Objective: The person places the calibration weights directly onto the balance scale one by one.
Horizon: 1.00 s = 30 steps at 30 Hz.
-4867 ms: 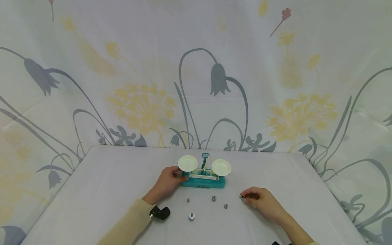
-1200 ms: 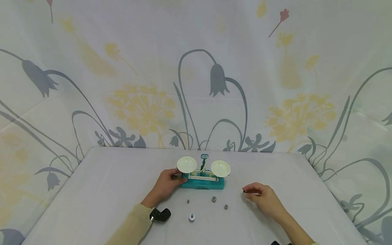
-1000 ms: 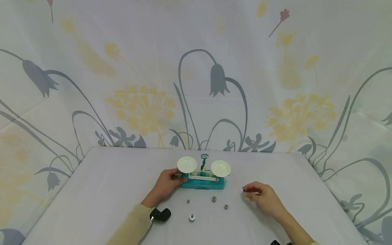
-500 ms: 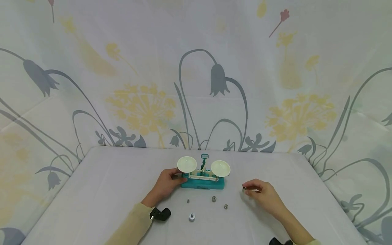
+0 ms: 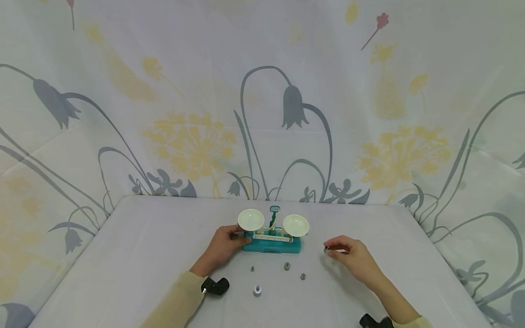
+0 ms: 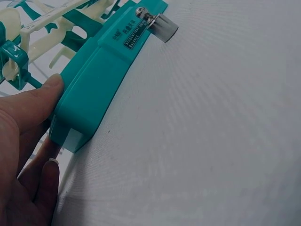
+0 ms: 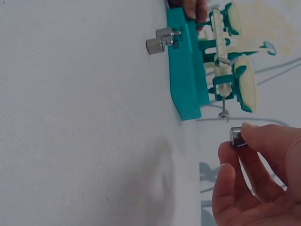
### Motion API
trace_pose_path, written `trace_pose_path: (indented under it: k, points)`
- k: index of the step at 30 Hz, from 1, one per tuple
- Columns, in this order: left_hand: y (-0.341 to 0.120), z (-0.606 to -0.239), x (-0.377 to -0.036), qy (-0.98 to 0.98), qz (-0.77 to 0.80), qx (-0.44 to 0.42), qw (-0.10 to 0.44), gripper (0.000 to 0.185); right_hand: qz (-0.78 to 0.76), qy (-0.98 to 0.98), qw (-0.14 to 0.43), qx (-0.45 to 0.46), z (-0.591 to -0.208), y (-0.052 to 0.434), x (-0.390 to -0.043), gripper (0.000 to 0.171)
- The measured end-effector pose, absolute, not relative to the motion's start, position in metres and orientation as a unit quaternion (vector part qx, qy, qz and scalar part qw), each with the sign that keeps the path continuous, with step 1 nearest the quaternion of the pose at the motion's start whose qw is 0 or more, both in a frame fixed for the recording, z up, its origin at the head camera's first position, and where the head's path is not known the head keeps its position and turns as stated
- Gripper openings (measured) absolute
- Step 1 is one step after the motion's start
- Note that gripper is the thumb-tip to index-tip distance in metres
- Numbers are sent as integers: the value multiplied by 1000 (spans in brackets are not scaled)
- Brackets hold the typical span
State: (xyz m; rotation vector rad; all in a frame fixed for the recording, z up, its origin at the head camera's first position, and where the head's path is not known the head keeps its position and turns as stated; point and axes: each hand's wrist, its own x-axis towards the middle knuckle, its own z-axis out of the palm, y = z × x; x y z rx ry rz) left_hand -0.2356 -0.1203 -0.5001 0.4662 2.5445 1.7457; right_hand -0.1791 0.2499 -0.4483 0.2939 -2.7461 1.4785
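Raised right hand [image 5: 353, 258], pinched weight [image 7: 235, 136]

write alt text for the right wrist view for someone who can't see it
The right hand pinches a small metal weight in the air, just off the end of a teal balance scale with cream pans. The scale stands on a white table, with another weight beside its base.

1. I saw the balance scale [image 5: 272, 245] had a smooth, slightly glossy teal plastic base.
2. Its pans [image 5: 295, 225] looked like cream plastic, matt.
3. The weight [image 7: 236, 136] pinched in the right hand [image 5: 352, 259] was shiny metal.
4. At 6 o'clock of the scale, small weights [image 5: 257, 290] gleamed metallic.
5. The tablecloth [image 5: 143, 246] was matt woven cloth.
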Motion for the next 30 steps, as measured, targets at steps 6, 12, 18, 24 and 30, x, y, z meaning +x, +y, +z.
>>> trace_pose_path:
  k: [6, 12, 18, 24, 30]
  points:
    - [-120, -499, -236, 816, 558, 151, 10, 29, 476, -874, 9, 101, -446, 250, -180, 20]
    - [-120, -499, -236, 817, 556, 151, 10, 28, 473, -875, 10, 100, -444, 250, -181, 21]
    - [-120, -499, -235, 817, 558, 148, 11, 28, 474, -874, 22, 104, -445, 251, -184, 20]
    - [-119, -499, -235, 818, 556, 145, 13, 28, 471, -875, 22, 105, -441, 250, -184, 21]
    - [-119, -500, -236, 818, 556, 145, 12, 27, 475, -873, 24, 108, -437, 249, -184, 22]
